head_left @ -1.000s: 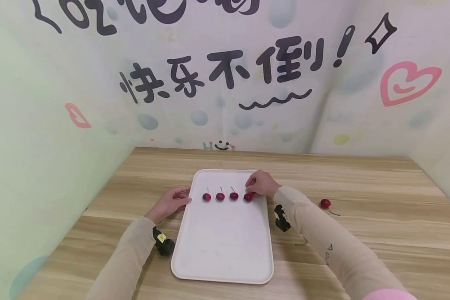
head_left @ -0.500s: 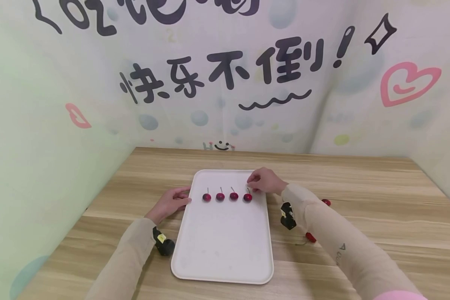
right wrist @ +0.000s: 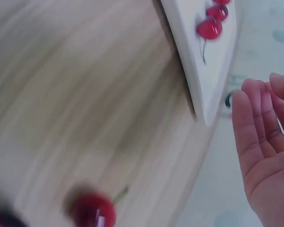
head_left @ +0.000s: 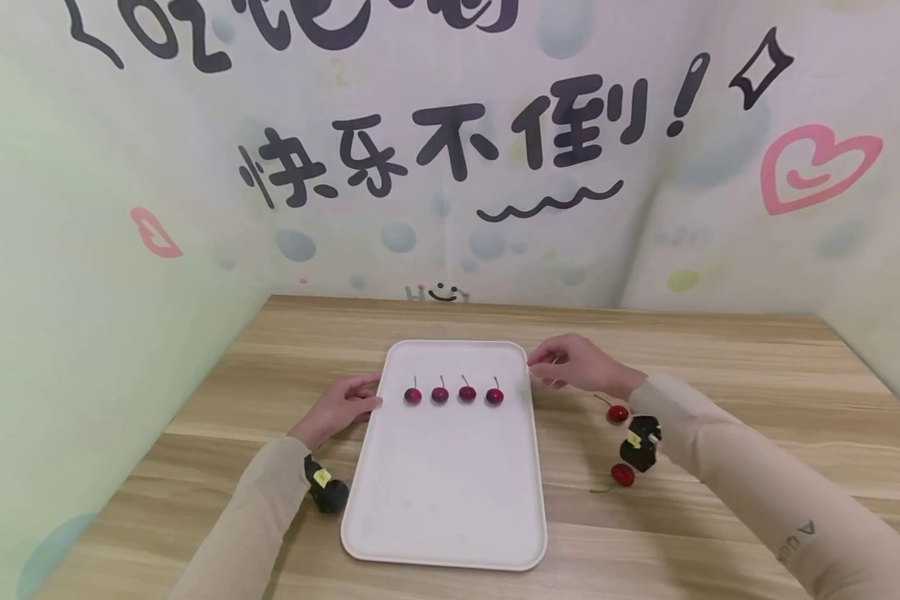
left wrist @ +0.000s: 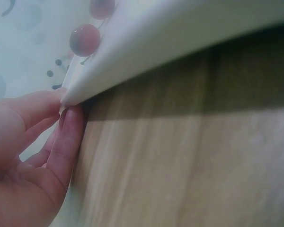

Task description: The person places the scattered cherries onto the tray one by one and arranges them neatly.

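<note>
Your right grip [head_left: 581, 364], fingers relaxed and holding nothing, hangs near the right edge of the tray [head_left: 446, 492]. The upper cherry [head_left: 617, 413] lies on the table [head_left: 765, 367] just toward you from it, stem angled toward the tray; the lower cherry [head_left: 623, 476] rests nearer your body. Your left grip [head_left: 341, 406], well apart, pinches the left rim, level with four cherries [head_left: 440, 395] in a row.

I can't read the small dark lettering [head_left: 797, 540] on the beige fabric right sleeve [head_left: 750, 483]; my head view crops the topmost black characters [head_left: 337, 37]. At the right wrist, a glossy round red cherry [right wrist: 92, 210] is blurred and cut off below.
</note>
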### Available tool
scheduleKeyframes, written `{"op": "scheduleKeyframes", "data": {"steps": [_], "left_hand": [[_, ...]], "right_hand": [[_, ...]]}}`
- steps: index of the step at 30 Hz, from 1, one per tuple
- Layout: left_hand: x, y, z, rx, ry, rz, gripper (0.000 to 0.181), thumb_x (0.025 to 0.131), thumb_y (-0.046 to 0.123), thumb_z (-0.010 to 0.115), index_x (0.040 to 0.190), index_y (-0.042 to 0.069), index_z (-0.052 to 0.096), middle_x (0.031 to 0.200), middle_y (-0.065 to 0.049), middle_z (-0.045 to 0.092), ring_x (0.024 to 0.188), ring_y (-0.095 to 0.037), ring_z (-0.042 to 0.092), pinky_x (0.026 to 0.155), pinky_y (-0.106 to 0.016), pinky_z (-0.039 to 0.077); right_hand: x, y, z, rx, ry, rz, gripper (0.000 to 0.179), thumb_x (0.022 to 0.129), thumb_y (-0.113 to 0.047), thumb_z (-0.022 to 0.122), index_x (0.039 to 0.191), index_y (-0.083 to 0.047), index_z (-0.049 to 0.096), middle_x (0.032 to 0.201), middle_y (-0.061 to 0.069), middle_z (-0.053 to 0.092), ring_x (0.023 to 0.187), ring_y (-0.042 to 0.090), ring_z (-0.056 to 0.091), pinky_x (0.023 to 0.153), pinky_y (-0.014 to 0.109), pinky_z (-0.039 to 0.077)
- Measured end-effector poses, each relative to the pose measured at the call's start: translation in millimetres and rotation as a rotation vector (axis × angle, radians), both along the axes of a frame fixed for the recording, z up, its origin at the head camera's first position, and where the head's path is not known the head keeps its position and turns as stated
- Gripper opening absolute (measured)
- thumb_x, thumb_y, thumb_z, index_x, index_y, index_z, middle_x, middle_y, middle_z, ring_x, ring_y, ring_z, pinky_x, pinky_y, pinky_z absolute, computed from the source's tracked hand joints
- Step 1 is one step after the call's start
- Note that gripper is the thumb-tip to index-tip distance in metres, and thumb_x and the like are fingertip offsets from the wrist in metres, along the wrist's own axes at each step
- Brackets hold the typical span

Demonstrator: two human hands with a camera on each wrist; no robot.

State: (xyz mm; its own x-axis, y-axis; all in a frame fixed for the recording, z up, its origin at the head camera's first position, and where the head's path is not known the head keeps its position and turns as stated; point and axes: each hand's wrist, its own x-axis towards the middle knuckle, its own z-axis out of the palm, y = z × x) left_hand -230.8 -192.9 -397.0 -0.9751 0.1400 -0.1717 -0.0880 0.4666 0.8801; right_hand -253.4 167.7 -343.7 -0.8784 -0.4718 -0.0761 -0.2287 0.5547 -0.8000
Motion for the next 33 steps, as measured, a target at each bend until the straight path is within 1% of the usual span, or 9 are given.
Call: {"op": "scheduleKeyframes", "data": {"steps": [4, 6, 9, 14, 16, 22, 26, 30, 33], "left_hand": [[1.0, -2.9, -0.5, 0.000, 0.007, -0.009, 0.044, 0.085, 0.006, 0.057, 0.128, 0.001, 0.045, 0.099, -0.015, 0.057, 0.082, -0.016, 0.056, 0.074, -0.028, 0.051], [1.4, -4.3, -0.8, 0.002, 0.010, -0.013, 0.045, 0.085, 0.006, 0.057, 0.128, 0.001, 0.045, 0.098, -0.015, 0.057, 0.082, -0.016, 0.057, 0.074, -0.028, 0.051], [2.4, -6.1, -0.9, 0.002, 0.016, -0.023, 0.045, 0.085, 0.005, 0.057, 0.128, 0.000, 0.045, 0.098, -0.015, 0.057, 0.082, -0.016, 0.057, 0.074, -0.028, 0.051], [4.8, -8.7, -0.2, -0.005, 0.016, -0.030, 0.045, 0.085, 0.005, 0.057, 0.128, 0.000, 0.045, 0.098, -0.015, 0.057, 0.080, -0.016, 0.056, 0.073, -0.028, 0.051], [5.7, -9.8, 0.4, -0.004, 0.012, -0.034, 0.045, 0.085, 0.006, 0.057, 0.128, 0.000, 0.044, 0.098, -0.016, 0.056, 0.080, -0.016, 0.056, 0.073, -0.029, 0.051], [8.4, -12.6, 2.0, 0.006, 0.007, -0.039, 0.045, 0.085, 0.006, 0.057, 0.128, -0.001, 0.044, 0.099, -0.017, 0.056, 0.081, -0.017, 0.056, 0.073, -0.029, 0.051], [8.8, -14.3, 1.8, 0.003, 0.004, -0.042, 0.045, 0.085, 0.006, 0.058, 0.128, -0.001, 0.044, 0.099, -0.017, 0.056, 0.082, -0.017, 0.056, 0.074, -0.028, 0.051], [7.6, -15.8, 0.0, 0.012, 0.010, -0.051, 0.045, 0.085, 0.006, 0.058, 0.128, -0.001, 0.044, 0.099, -0.017, 0.056, 0.082, -0.017, 0.056, 0.074, -0.029, 0.051], [7.4, -16.7, -1.1, 0.019, 0.012, -0.057, 0.045, 0.085, 0.005, 0.058, 0.127, -0.001, 0.045, 0.099, -0.017, 0.056, 0.082, -0.016, 0.057, 0.073, -0.029, 0.051]], "right_hand": [[5.3, 24.7, 5.1, 0.017, 0.007, -0.044, 0.026, 0.087, -0.014, 0.056, 0.105, 0.005, 0.057, 0.091, 0.019, 0.059, 0.082, 0.030, 0.059, 0.068, 0.034, 0.053], [6.7, 38.2, 4.8, 0.027, 0.011, -0.064, 0.027, 0.087, -0.014, 0.056, 0.106, 0.005, 0.057, 0.092, 0.020, 0.059, 0.083, 0.031, 0.058, 0.070, 0.037, 0.052], [9.5, 57.6, 0.3, 0.045, 0.015, -0.075, 0.029, 0.088, -0.015, 0.056, 0.108, 0.007, 0.055, 0.092, 0.020, 0.059, 0.083, 0.030, 0.058, 0.070, 0.037, 0.052], [18.2, 80.6, -9.1, 0.071, 0.029, -0.077, 0.033, 0.087, -0.015, 0.056, 0.109, 0.010, 0.053, 0.091, 0.020, 0.059, 0.080, 0.023, 0.058, 0.067, 0.033, 0.052], [23.4, 84.0, -10.6, 0.091, 0.029, -0.091, 0.032, 0.087, -0.014, 0.056, 0.108, 0.010, 0.054, 0.091, 0.018, 0.059, 0.079, 0.020, 0.057, 0.066, 0.032, 0.052], [36.6, 81.0, -14.4, 0.151, 0.054, -0.113, 0.025, 0.086, -0.007, 0.055, 0.104, 0.009, 0.057, 0.089, 0.015, 0.061, 0.078, 0.021, 0.056, 0.064, 0.029, 0.050], [39.6, 78.0, -21.5, 0.178, 0.081, -0.121, 0.022, 0.084, -0.008, 0.057, 0.101, 0.007, 0.059, 0.086, 0.011, 0.062, 0.077, 0.018, 0.055, 0.063, 0.027, 0.047], [40.9, 75.4, -29.9, 0.199, 0.078, -0.132, 0.020, 0.083, -0.010, 0.059, 0.098, 0.004, 0.061, 0.084, 0.005, 0.062, 0.075, 0.015, 0.054, 0.063, 0.027, 0.046], [42.4, 73.2, -34.7, 0.197, 0.080, -0.129, 0.018, 0.083, -0.009, 0.060, 0.096, 0.003, 0.063, 0.084, 0.005, 0.063, 0.075, 0.015, 0.054, 0.066, 0.028, 0.046]]}}
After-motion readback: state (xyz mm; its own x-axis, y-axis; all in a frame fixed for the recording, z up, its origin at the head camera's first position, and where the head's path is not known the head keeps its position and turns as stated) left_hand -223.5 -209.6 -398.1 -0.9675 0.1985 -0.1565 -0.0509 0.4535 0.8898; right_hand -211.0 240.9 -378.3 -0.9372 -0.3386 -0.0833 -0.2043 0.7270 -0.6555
